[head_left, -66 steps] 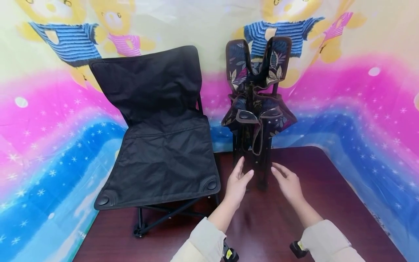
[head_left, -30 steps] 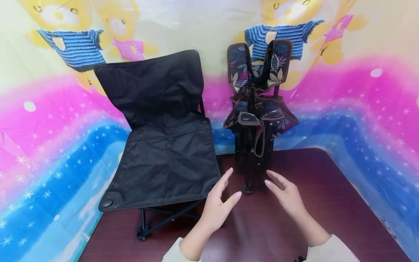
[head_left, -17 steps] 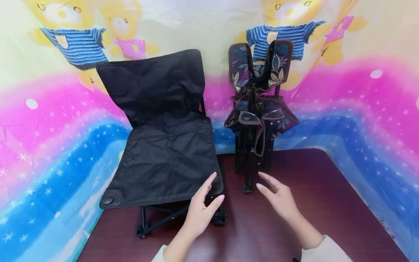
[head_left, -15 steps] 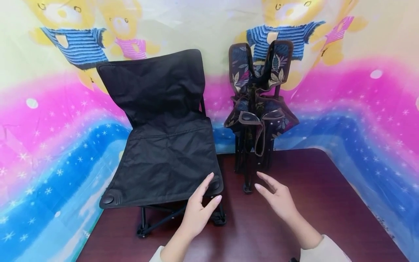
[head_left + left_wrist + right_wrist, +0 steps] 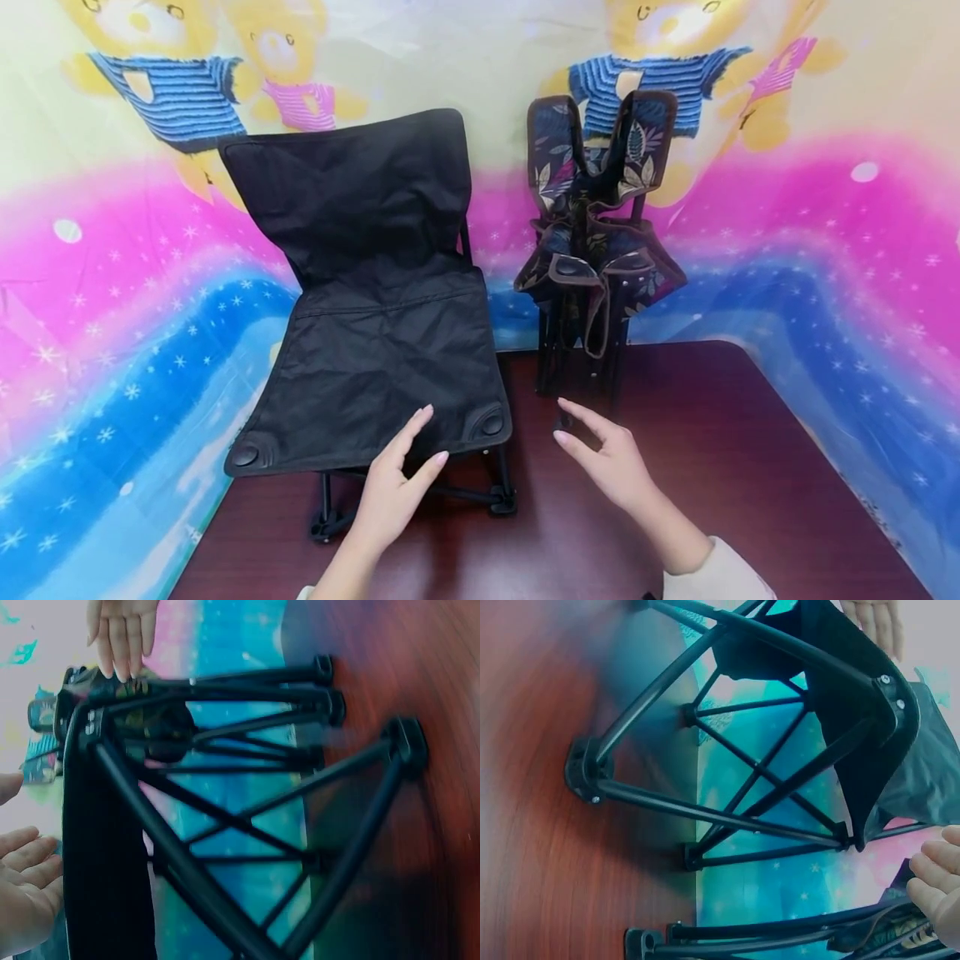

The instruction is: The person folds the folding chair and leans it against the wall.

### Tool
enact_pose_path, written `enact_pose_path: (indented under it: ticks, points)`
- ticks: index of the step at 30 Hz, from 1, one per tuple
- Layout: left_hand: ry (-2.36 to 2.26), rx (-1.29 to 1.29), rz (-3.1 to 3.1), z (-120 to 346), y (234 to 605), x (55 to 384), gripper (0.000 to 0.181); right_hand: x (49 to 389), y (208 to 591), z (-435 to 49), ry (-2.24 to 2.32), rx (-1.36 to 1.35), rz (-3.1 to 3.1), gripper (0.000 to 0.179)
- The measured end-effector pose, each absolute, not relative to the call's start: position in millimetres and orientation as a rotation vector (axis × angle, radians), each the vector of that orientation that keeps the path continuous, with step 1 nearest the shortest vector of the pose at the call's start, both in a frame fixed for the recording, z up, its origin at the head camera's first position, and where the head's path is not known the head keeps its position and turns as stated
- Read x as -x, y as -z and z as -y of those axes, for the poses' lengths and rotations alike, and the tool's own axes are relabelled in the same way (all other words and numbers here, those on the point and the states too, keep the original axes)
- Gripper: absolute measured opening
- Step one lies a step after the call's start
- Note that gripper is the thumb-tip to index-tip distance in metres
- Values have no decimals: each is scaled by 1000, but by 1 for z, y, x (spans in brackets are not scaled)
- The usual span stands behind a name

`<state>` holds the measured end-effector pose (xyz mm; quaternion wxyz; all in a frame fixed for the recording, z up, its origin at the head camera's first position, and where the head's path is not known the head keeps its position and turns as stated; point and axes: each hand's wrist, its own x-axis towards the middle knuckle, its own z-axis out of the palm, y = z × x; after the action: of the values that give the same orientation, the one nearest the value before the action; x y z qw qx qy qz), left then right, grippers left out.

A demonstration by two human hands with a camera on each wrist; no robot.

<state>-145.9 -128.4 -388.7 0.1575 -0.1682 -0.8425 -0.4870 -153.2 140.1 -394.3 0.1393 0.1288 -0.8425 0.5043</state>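
Observation:
An unfolded black folding chair (image 5: 390, 358) stands on the left of the dark red table, its seat toward me. To its right a folded camp chair (image 5: 585, 225) with leaf-patterned fabric stands upright on bunched legs. My left hand (image 5: 393, 483), fingers apart and empty, hovers before the black chair's front edge and overlaps the seat in the head view. My right hand (image 5: 611, 458) is held before the folded chair's legs, also empty, thumb and fingers apart. In the left wrist view the black chair's crossed legs (image 5: 247, 825) show close by; the right wrist view shows its leg foot (image 5: 589, 769).
The table (image 5: 712, 467) has a rounded far right corner. A curtain (image 5: 825, 208) printed with bears and snowflakes hangs behind and along both sides, close to both chairs.
Both hands have moved left and toward me, the left hand furthest, from in front of the folded chair to the black chair. Both chairs stay where they were; the head view shifts slightly.

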Motion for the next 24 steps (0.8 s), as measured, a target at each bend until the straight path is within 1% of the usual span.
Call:
enact_pose_path:
  ticks: [3,6,12,19,24]
  points:
    - [1346,447,2438,140,389,146,51,154,393,-135,-1493,-399,2418,41]
    - [1291,421,2483,151,389,146,51,151,386,-126,-1486,-487,2368,42]
    - [1184,389,2589,172,388,143,54,143,367,-111,-1278,-625,2299,40]
    - [1042,334,2579,186,388,140,53,157,387,-110,-1250,-680,2319,43]
    - [872,298,2552,193,387,137,53,158,391,-104,-1251,-756,2303,42]
